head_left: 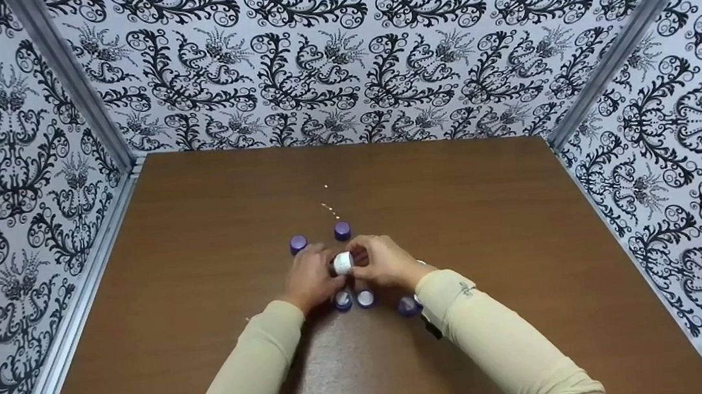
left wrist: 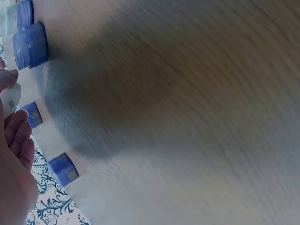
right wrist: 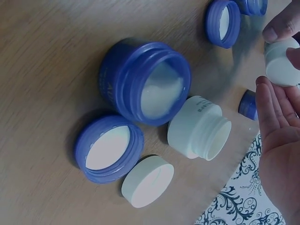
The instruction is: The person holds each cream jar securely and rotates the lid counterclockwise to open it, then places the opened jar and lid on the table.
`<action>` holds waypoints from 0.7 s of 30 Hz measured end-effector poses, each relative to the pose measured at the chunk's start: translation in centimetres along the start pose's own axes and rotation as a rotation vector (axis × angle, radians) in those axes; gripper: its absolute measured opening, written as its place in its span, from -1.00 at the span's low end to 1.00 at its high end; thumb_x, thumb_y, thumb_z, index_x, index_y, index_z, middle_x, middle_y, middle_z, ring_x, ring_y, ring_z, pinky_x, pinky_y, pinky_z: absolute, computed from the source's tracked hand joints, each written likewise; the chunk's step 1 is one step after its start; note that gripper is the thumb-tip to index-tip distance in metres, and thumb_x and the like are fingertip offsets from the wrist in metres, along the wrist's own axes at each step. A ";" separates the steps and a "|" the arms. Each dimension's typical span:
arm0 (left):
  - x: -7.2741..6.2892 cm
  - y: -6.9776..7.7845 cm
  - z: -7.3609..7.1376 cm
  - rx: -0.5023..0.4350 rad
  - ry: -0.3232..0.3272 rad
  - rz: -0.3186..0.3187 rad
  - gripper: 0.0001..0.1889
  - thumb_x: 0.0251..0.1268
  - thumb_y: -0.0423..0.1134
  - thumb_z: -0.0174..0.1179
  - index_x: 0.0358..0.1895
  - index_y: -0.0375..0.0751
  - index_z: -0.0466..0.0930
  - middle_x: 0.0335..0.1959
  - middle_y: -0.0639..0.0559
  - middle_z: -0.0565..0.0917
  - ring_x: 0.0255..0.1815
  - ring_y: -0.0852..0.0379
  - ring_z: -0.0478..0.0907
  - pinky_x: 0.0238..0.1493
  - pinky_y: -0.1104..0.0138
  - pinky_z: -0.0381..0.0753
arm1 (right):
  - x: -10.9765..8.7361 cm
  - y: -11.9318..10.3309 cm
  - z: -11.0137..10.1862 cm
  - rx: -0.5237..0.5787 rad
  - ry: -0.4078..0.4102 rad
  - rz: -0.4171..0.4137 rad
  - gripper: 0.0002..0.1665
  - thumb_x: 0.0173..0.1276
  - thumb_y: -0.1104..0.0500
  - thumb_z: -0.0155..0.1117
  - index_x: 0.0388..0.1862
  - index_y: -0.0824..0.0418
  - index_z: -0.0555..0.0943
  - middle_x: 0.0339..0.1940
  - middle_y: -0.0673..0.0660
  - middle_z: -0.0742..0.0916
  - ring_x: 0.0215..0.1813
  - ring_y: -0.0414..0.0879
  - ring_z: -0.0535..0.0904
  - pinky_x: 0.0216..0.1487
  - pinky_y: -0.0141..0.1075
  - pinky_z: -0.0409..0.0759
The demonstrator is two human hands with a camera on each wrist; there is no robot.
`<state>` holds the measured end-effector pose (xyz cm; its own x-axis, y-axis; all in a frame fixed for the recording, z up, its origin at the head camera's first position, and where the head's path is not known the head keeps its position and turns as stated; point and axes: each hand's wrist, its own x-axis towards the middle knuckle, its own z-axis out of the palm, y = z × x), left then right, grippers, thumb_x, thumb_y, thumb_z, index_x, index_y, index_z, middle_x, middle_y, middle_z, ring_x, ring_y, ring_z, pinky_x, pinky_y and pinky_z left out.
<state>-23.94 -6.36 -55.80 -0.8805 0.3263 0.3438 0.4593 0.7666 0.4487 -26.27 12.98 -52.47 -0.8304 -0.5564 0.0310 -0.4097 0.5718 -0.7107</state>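
A small white jar (head_left: 343,263) is between the two hands above the table. My left hand (head_left: 312,275) grips it from the left, and the fingers and thumb of my right hand (head_left: 389,261) pinch it from the right. Just below the hands sit an open purple jar (head_left: 343,300) and a purple lid (head_left: 365,298) with a white inside. In the right wrist view, an open purple jar (right wrist: 140,82) holds white cream. Beside it are another purple lid (right wrist: 110,147), an open white jar (right wrist: 201,126) and a white lid (right wrist: 147,183).
Two purple containers (head_left: 298,243) (head_left: 342,230) stand beyond the hands. Small pale specks (head_left: 331,209) lie behind them on the brown table (head_left: 488,195). Patterned walls (head_left: 336,55) with metal frame bars (head_left: 75,82) enclose the back and sides.
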 end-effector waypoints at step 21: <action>0.6 -0.4 0.1 -0.015 0.008 0.070 -0.72 -0.14 -0.13 0.46 -0.36 -0.22 0.68 -0.33 -0.08 0.68 -0.23 -0.10 0.60 -0.11 0.09 0.57 | -0.2 0.5 -0.2 -0.249 0.077 -0.150 -0.59 0.09 0.15 0.50 -0.08 0.24 0.63 -0.12 0.15 0.72 -0.10 -0.01 0.70 -0.07 -0.28 0.61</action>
<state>-24.64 -6.41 -55.80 -0.8453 0.3744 0.3812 0.5215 0.7334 0.4361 -26.39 13.46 -52.70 -0.7756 -0.6042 0.1827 -0.6024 0.6219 -0.5003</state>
